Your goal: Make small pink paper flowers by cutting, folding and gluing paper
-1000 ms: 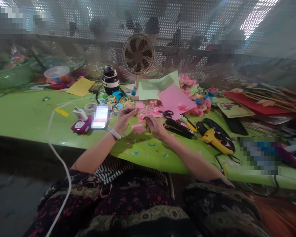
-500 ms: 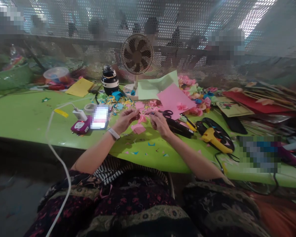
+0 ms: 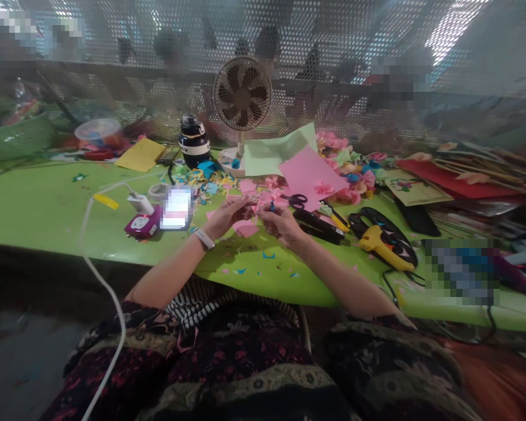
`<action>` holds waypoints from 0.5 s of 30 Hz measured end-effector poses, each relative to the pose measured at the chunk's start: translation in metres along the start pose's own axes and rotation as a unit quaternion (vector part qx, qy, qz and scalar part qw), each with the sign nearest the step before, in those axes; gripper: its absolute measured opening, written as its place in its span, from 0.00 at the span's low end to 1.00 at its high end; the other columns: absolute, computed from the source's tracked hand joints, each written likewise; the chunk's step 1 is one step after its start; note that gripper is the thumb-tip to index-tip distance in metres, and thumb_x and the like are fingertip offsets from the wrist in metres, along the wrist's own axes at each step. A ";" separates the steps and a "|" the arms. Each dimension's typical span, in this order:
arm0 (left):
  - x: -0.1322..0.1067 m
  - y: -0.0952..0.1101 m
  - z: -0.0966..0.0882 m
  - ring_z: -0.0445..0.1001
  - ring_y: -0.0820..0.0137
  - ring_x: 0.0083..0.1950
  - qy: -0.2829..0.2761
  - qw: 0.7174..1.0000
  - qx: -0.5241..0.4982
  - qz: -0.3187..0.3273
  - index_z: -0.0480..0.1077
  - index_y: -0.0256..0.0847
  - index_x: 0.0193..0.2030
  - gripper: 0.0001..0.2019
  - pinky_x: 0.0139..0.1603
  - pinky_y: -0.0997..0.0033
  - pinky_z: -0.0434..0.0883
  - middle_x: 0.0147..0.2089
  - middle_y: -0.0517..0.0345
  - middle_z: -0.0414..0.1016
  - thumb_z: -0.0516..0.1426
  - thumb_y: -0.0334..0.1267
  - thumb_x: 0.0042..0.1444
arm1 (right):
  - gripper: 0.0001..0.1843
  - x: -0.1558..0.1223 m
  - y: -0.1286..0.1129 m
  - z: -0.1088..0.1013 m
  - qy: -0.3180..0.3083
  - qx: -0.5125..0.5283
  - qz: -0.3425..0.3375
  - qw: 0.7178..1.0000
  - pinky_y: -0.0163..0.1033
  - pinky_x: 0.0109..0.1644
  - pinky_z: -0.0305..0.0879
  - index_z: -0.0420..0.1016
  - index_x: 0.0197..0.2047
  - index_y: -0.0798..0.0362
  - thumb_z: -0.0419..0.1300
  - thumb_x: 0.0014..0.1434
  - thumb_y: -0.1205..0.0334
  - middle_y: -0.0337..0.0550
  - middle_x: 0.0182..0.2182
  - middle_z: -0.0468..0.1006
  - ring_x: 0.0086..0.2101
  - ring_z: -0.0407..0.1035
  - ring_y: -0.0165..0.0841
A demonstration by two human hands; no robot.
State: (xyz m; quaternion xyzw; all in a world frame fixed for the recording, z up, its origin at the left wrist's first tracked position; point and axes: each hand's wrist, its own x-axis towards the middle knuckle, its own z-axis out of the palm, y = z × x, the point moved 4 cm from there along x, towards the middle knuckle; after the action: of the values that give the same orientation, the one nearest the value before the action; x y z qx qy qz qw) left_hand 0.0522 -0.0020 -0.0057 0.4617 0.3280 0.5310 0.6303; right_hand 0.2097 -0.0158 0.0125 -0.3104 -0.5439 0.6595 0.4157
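My left hand (image 3: 232, 214), with a white band on its wrist, is closed in a pinch over the table; a piece of pink paper (image 3: 257, 206) shows at its fingertips. Close beside it, my right hand (image 3: 283, 223) grips a small, slim, dark blue pen-like thing (image 3: 272, 206); most of it is hidden by the fingers. The fingertips of both hands nearly meet. Beneath the left hand lies a pink paper square (image 3: 246, 228). Just beyond the right hand are black-handled scissors (image 3: 297, 201) and a black stapler (image 3: 319, 227).
Behind the hands stand a fan (image 3: 242, 96) and a black bottle (image 3: 194, 143). A lit phone (image 3: 176, 209) and purple adapter (image 3: 141, 224) lie left. Pink paper (image 3: 309, 172) and paper flowers (image 3: 359, 181) lie behind right. A yellow glue gun (image 3: 386, 250) with its cord sits right.
My right hand has turned and moved slightly left and down, bringing the blue thing upright. My left hand has shifted a little right, so the fingertips are closer together.
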 end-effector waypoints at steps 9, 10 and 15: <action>-0.005 -0.005 0.010 0.81 0.68 0.37 -0.035 0.999 0.013 -0.022 0.83 0.40 0.39 0.19 0.40 0.68 0.78 0.37 0.52 0.84 0.74 0.49 0.42 | 0.25 0.009 0.002 -0.018 0.162 0.022 -0.068 0.984 0.32 0.17 0.39 0.72 0.32 0.50 0.77 0.40 0.45 0.23 0.12 0.57 0.14 0.46 0.20; -0.005 -0.005 0.010 0.81 0.68 0.37 -0.028 0.999 0.015 -0.016 0.83 0.40 0.39 0.19 0.40 0.68 0.78 0.38 0.52 0.84 0.74 0.49 0.43 | 0.25 0.009 0.003 -0.018 0.166 0.021 -0.069 0.983 0.32 0.17 0.39 0.73 0.32 0.51 0.77 0.40 0.45 0.24 0.12 0.58 0.14 0.46 0.20; -0.004 -0.004 0.007 0.81 0.68 0.37 -0.003 1.000 0.021 -0.005 0.83 0.38 0.39 0.20 0.37 0.68 0.79 0.37 0.52 0.84 0.74 0.48 0.43 | 0.25 0.009 0.002 -0.019 0.170 0.014 -0.081 0.982 0.32 0.17 0.40 0.73 0.31 0.50 0.77 0.40 0.44 0.24 0.13 0.58 0.14 0.46 0.20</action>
State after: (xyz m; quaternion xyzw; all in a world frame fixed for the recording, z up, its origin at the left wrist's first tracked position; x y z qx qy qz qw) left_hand 0.0587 -0.0076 -0.0074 0.4749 0.3397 0.5196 0.6238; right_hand 0.2216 0.0009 0.0064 -0.3666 -0.4795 0.5691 0.5585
